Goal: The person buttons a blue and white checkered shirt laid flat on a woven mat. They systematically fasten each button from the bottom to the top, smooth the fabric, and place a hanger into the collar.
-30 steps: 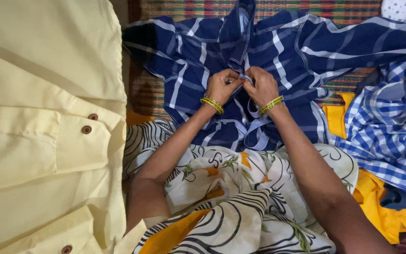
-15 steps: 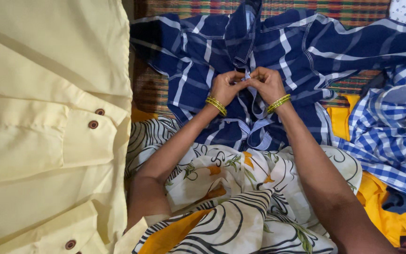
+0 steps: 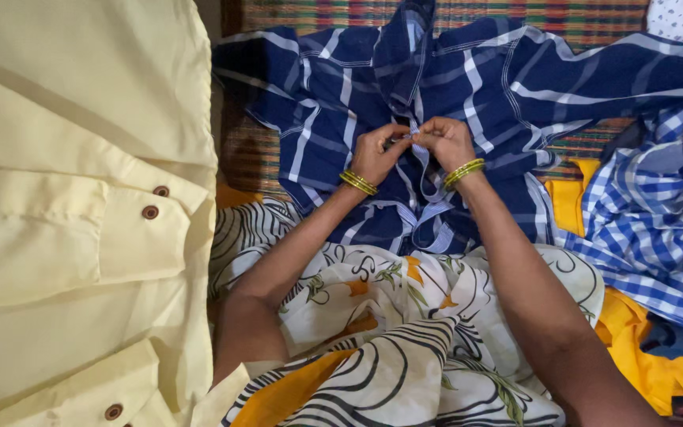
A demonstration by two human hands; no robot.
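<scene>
A dark blue shirt with white checks (image 3: 484,87) lies spread on a woven mat in front of me. My left hand (image 3: 375,152) and my right hand (image 3: 447,142) meet at the shirt's front opening, both pinching the pale placket edge between fingertips. Each wrist wears yellow-green bangles. What the fingertips pinch is too small to make out.
A pale yellow shirt (image 3: 73,213) with brown buttons covers the left side. A lighter blue-and-white checked garment (image 3: 658,213) and a yellow cloth (image 3: 642,348) lie at the right. A white, black and orange patterned cloth (image 3: 389,332) covers my lap. The striped woven mat (image 3: 318,14) shows at the top.
My hands stay together at the shirt's front, with small finger movements. The view has shifted slightly.
</scene>
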